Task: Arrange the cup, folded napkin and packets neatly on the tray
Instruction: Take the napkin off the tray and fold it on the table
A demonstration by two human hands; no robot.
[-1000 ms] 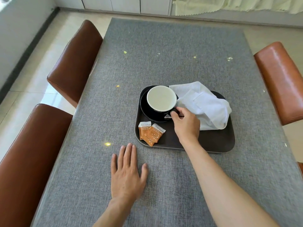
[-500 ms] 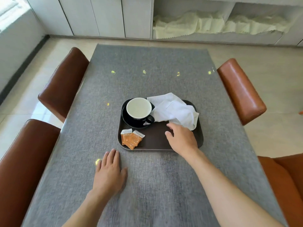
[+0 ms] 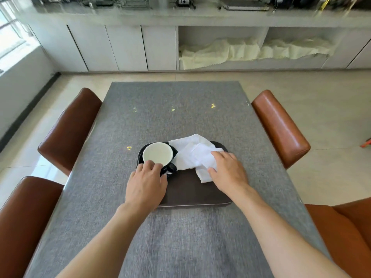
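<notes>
Left hand [image 3: 146, 184] hides the packets, touching cup [image 3: 157, 153]; right hand [image 3: 227, 171] presses napkin [image 3: 192, 154], both grips relaxed.

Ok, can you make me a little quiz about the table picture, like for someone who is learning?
1. True or false: the white napkin is neatly folded.
2. Which hand touches the napkin: A the left hand, B the right hand?
3. Fill in: the cup stands on the dark ____.

Key: 1 false, it lies crumpled. 2 B; the left hand is at the cup. 3 tray.
</notes>
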